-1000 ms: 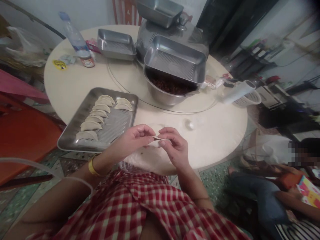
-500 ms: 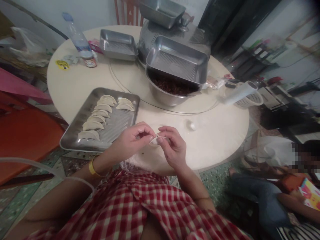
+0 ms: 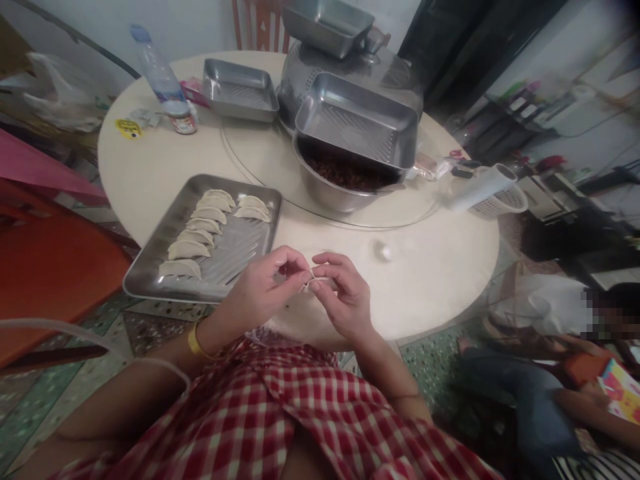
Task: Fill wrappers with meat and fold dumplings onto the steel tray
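Note:
Between my two hands, over the front edge of the round table, is a pale dumpling [image 3: 314,281], mostly covered by fingers. My left hand [image 3: 273,283] pinches its left end with thumb and forefinger. On the other side my right hand [image 3: 344,292] grips its edge with thumb and fingers. Left of my hands lies a metal tray [image 3: 240,257] bearing several folded dumplings [image 3: 189,249] in a long row, with a shorter pair beside them. A small white lump [image 3: 384,251] sits on the table to the right.
A metal bowl [image 3: 333,197] of dark filling stands behind my hands, an empty-looking metal pan [image 3: 357,127] resting on its rim. Farther back are another pan [image 3: 240,93] and a plastic bottle [image 3: 163,80]. A white basket [image 3: 507,199] is at right. A person [image 3: 535,393] sits at lower right.
My fingers have shifted along the dumpling's edge, the right hand moving slightly left toward the left hand. Less of the dumpling shows now. The whole view has moved a little.

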Motion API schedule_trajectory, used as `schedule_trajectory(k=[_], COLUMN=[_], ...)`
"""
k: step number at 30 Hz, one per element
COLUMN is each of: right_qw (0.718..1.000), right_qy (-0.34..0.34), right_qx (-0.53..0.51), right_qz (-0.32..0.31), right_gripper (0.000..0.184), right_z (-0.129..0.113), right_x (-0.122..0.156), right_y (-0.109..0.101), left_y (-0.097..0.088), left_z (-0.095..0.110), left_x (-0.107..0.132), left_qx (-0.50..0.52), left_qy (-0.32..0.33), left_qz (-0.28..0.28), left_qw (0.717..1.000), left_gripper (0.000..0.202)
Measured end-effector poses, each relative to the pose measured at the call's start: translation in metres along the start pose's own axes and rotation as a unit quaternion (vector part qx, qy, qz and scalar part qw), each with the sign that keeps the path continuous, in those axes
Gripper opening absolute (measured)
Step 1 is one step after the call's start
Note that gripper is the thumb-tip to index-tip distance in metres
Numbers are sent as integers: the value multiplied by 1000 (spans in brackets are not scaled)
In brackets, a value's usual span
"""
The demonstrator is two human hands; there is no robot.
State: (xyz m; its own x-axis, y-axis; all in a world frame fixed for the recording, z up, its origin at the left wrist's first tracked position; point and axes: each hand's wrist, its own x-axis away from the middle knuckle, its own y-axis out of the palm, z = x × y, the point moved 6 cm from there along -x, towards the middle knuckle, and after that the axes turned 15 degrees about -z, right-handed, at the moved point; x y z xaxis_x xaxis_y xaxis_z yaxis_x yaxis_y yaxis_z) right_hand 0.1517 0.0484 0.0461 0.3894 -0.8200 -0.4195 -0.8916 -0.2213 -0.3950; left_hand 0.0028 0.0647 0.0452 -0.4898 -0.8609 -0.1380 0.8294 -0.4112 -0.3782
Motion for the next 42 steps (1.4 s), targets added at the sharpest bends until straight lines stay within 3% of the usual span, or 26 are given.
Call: schedule_trajectory(k=[7, 18, 23, 33, 42], right_qw=[1000, 999, 998, 997, 998], right_qy=[2, 0, 6, -30, -38], right_qx=[7, 33, 45, 66, 59], right_qz=[-25, 44, 43, 2, -7], right_gripper=[4, 2, 5, 7, 6], right_z=[0, 6, 2, -8, -12], right_x=[1, 5, 5, 3, 1], right_y=[1, -5, -3, 3, 4], left_y=[5, -4, -5, -1, -4], left_z=[-7, -15, -5, -5, 0], left_x=[-2, 7, 6, 6, 6], left_qx=[127, 61, -10, 36, 15], left_qy=[-72, -92, -48, -52, -43], left_qz=[-40, -33, -54, -45, -34], left_qw=[989, 993, 997, 997, 998], left_gripper=[20, 19, 15, 16, 16])
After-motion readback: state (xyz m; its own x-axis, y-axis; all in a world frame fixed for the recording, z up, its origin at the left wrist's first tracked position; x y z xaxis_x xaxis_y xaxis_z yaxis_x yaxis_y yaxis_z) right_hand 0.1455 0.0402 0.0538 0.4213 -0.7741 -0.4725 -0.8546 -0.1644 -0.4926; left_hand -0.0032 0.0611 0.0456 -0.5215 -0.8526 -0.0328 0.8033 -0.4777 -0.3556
